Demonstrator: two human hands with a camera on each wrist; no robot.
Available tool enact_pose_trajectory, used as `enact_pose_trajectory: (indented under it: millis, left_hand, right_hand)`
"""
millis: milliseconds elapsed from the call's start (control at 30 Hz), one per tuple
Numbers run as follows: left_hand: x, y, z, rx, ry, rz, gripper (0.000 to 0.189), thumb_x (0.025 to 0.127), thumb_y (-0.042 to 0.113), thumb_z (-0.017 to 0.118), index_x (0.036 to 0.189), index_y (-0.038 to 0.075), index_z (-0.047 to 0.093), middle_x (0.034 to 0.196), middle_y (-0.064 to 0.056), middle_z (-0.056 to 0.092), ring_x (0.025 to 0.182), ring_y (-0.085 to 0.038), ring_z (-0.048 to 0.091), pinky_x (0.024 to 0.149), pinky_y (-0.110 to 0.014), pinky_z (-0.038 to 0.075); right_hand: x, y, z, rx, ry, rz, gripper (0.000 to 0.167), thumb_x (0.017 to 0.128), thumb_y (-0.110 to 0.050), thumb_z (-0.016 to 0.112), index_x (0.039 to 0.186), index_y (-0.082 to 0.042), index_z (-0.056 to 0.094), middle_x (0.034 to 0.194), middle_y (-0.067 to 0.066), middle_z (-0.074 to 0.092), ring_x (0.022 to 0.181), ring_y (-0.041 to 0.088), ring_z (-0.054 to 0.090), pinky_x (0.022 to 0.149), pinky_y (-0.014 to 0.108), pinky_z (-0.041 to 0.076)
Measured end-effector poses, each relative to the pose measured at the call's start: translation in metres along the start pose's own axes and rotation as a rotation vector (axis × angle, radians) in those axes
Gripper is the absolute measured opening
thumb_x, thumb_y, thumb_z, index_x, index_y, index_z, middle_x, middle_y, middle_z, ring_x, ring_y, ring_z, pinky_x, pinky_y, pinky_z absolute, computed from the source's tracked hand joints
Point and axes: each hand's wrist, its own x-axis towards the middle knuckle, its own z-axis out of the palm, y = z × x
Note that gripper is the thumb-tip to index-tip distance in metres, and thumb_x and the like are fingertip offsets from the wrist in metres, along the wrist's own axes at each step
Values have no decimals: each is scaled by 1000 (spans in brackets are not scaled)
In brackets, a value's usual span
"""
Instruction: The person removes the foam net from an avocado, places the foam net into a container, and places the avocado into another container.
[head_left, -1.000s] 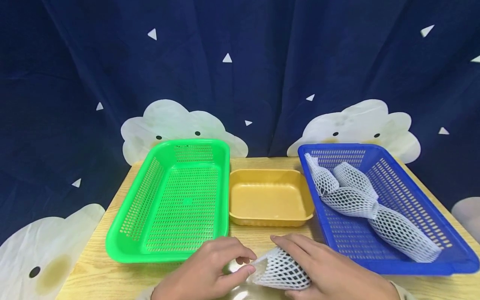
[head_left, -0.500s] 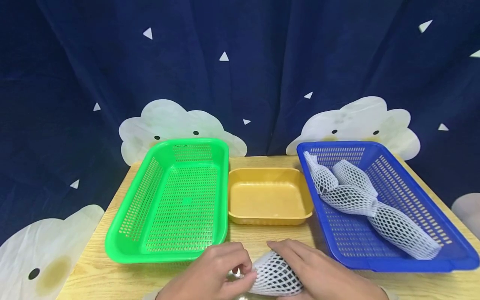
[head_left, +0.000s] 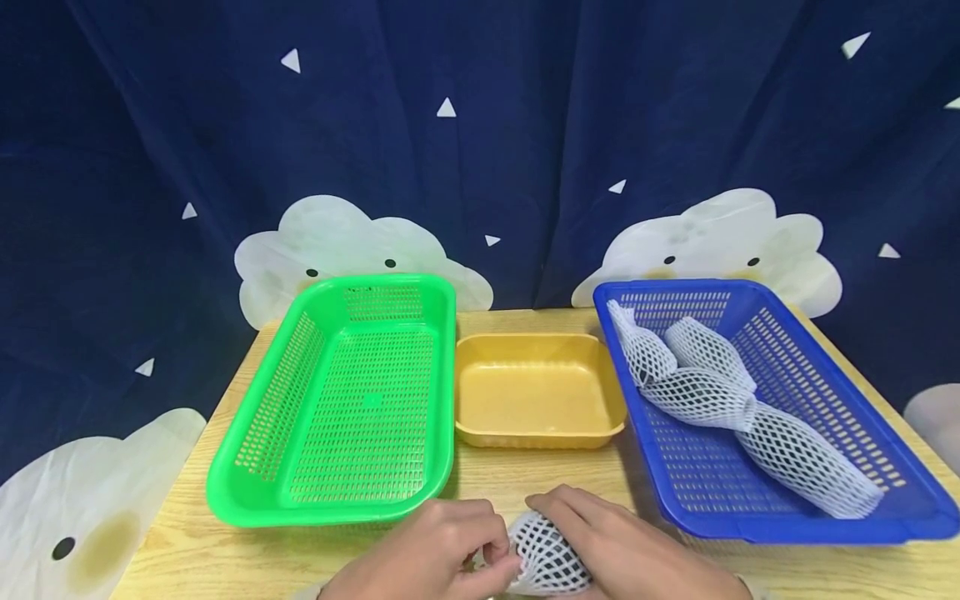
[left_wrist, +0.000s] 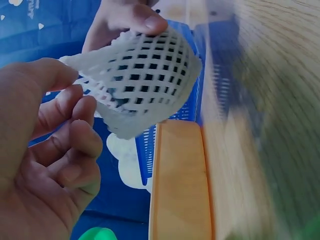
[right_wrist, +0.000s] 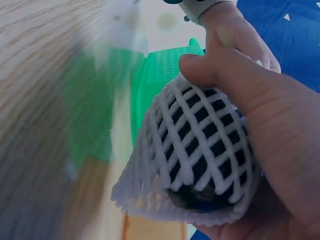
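Note:
A white foam net sleeve with a dark, rounded thing inside is between my hands at the table's front edge. My right hand grips it from the right, thumb pressed along its side in the right wrist view. Through the sleeve's wide end the dark, glossy thing shows; its kind is hidden by the mesh. My left hand pinches the drawn-out end of the sleeve between thumb and forefinger, its other fingers curled, as the left wrist view shows.
A green basket stands at the left, a yellow tray in the middle. The blue basket at the right holds several white foam net sleeves with dark things inside. A dark blue curtain hangs behind the table.
The sleeve's left end, stretched wide before, is now drawn together at my left fingers. My hands have come closer together, and the sleeve sits slightly lower in the head view.

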Motion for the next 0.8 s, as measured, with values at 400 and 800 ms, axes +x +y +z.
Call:
enact_pose_trajectory:
  millis: [400, 800]
  left_hand:
    - [0, 2, 10, 114, -88, 19, 22, 104, 29, 61, 86, 23, 71, 74, 18, 63, 67, 14, 49, 67, 5, 36]
    - [-2, 2, 15, 68, -180, -85, 23, 106, 29, 55, 93, 21, 72, 78, 17, 65, 70, 14, 46, 66, 3, 37]
  right_hand:
    - [7, 9, 12, -56, 8, -32, 82, 86, -83, 50, 145, -26, 51, 131, -15, 59, 113, 3, 59, 93, 36, 60]
    - [10, 14, 15, -61, -44, 21, 78, 88, -80, 53, 146, -28, 50, 132, -11, 60, 115, 6, 61, 95, 41, 60]
